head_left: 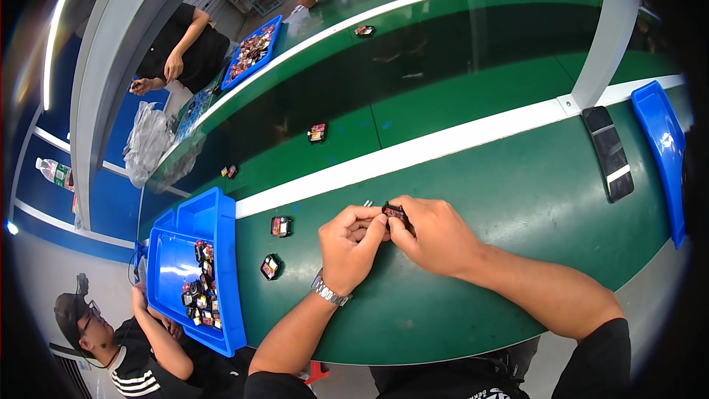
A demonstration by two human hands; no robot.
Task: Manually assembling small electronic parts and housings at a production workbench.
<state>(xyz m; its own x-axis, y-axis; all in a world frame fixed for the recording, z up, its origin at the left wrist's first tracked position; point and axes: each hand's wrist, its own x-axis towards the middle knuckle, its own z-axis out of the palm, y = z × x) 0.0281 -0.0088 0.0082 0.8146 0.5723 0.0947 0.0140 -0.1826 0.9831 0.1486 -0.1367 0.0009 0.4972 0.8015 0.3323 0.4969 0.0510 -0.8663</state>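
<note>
My left hand [351, 245] and my right hand [437, 235] meet above the green table, both with fingers closed. Between their fingertips is a small black-framed electronic module [396, 213] with a reddish inside; the fingers cover part of it. A metal-band watch [329, 290] circles my left wrist. Two short white bits [368, 204] show just beyond my left fingers; I cannot tell if they are held. To the left of my hands lie two similar modules on the table, one farther off [281, 226] and one nearer [271, 267].
A blue divided tray [235, 273] with several modules stands at the left. A white rail [413, 149] crosses behind my hands; small modules [317, 132] show beyond it. At right are a black phone-like slab [609, 155] and a blue tray [661, 155]. Other people sit left and beyond.
</note>
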